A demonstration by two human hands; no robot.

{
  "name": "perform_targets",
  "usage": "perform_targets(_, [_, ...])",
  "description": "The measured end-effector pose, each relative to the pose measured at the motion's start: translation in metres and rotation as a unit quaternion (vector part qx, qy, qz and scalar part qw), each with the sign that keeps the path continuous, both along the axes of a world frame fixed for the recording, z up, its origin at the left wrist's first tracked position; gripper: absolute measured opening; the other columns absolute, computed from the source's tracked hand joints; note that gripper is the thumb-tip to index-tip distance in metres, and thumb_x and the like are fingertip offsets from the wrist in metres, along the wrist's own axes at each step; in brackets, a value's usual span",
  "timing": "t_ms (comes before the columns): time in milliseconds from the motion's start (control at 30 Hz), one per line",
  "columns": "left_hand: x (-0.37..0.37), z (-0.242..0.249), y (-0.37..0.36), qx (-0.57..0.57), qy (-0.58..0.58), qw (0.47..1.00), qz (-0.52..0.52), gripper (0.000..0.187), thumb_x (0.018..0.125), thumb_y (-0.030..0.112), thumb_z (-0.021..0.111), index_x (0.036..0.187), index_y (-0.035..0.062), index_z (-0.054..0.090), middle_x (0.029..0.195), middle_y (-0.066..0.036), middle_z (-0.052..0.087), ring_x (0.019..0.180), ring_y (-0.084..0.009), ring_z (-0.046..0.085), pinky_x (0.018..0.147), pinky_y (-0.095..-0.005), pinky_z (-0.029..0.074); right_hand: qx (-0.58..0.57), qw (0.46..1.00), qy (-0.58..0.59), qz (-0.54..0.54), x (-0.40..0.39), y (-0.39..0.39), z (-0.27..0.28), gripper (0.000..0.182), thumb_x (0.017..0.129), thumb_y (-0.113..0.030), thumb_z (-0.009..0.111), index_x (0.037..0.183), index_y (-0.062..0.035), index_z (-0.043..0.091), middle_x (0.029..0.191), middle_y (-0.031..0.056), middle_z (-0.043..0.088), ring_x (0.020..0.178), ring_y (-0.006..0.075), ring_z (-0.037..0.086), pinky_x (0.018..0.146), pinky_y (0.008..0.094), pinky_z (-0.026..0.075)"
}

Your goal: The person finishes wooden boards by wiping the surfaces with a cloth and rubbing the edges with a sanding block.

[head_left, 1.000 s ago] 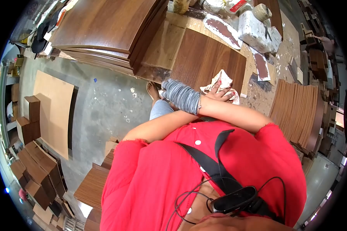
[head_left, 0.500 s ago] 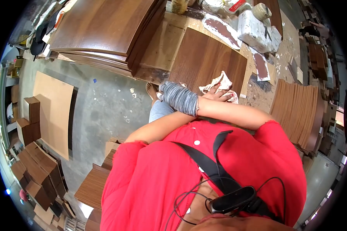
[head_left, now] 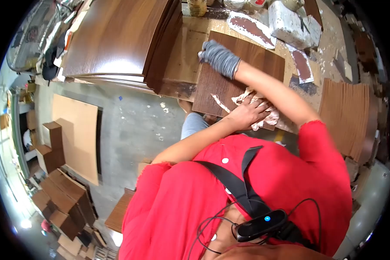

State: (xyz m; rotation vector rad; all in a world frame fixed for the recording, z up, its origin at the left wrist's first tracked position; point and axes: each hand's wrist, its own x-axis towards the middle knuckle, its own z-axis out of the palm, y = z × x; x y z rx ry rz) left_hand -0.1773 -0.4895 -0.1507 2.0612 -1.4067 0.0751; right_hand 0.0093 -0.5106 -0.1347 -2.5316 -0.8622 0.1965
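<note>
A dark brown wood-grain panel [head_left: 264,65] lies on the worktable. My left hand [head_left: 249,113] is bare and presses on a crumpled white and reddish cloth [head_left: 271,118] at the panel's near edge, its fingers bent over the fabric. A loose end of the cloth trails left across the panel. My right hand [head_left: 219,58] wears a grey knitted glove and rests at the panel's upper left edge. Its fingers are closed, and what they hold, if anything, is hidden.
A stack of glossy brown panels [head_left: 112,39] stands at the upper left. Beyond my panel are a stained white block [head_left: 286,26], a jar [head_left: 197,7] and brown-smeared pieces [head_left: 301,65]. More panels [head_left: 344,115] are stacked at right.
My gloved right hand has moved up and away from the panel's near left corner. My left hand has come nearer my body with the cloth. The view has shifted slightly.
</note>
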Motion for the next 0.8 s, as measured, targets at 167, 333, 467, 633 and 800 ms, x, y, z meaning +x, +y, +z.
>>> perform_targets(167, [0.003, 0.010, 0.003, 0.045, -0.003, 0.999, -0.018, 0.067, 0.074, 0.024, 0.073, 0.139, 0.0143, 0.057, 0.151, -0.008, 0.046, 0.142, -0.0307, 0.039, 0.118, -0.0633, 0.023, -0.027, 0.998, 0.003, -0.051, 0.080, -0.019, -0.030, 0.029, 0.083, -0.024, 0.071, 0.100, 0.0001, 0.068, 0.109, 0.0235, 0.066, 0.090, 0.0383, 0.066, 0.080, 0.0472, 0.054])
perform_targets(333, [0.004, 0.011, 0.000, 0.041, 0.024, 0.999, -0.022, 0.078, 0.069, 0.025, 0.081, 0.141, 0.0154, 0.055, 0.153, -0.007, 0.044, 0.143, -0.0292, 0.038, 0.121, -0.0603, 0.022, -0.094, 0.987, -0.047, -0.121, 0.108, -0.019, -0.022, 0.025, 0.087, -0.024, 0.073, 0.103, -0.0050, 0.072, 0.109, 0.0207, 0.066, 0.105, 0.0339, 0.063, 0.089, 0.0427, 0.053])
perform_targets(467, [0.003, 0.001, -0.003, 0.027, 0.024, 0.999, -0.021, 0.080, 0.066, 0.022, 0.080, 0.142, 0.0146, 0.055, 0.153, -0.006, 0.043, 0.144, -0.0291, 0.036, 0.121, -0.0606, 0.021, -0.142, 0.979, -0.048, -0.136, 0.118, -0.024, -0.023, 0.027, 0.091, -0.038, 0.069, 0.109, -0.0197, 0.078, 0.109, 0.0148, 0.071, 0.110, 0.0337, 0.062, 0.101, 0.0461, 0.048])
perform_targets(633, [0.005, 0.009, 0.001, 0.038, 0.003, 0.999, -0.022, 0.079, 0.065, 0.025, 0.081, 0.139, 0.0132, 0.056, 0.138, -0.007, 0.052, 0.141, -0.0301, 0.039, 0.122, -0.0611, 0.018, -0.037, 0.983, 0.047, -0.176, 0.126, -0.034, -0.026, 0.043, 0.086, -0.047, 0.073, 0.101, -0.0072, 0.076, 0.096, 0.0225, 0.071, 0.093, 0.0393, 0.067, 0.085, 0.0448, 0.053])
perform_targets(800, [0.007, 0.014, 0.000, 0.076, 0.022, 0.996, -0.039, 0.078, 0.066, 0.027, 0.081, 0.139, 0.0135, 0.057, 0.145, -0.007, 0.049, 0.140, -0.0296, 0.040, 0.119, -0.0615, 0.024, -0.092, 0.973, 0.037, -0.207, 0.116, -0.048, -0.023, 0.040, 0.086, -0.046, 0.072, 0.101, -0.0095, 0.077, 0.099, 0.0199, 0.072, 0.093, 0.0376, 0.069, 0.088, 0.0442, 0.053])
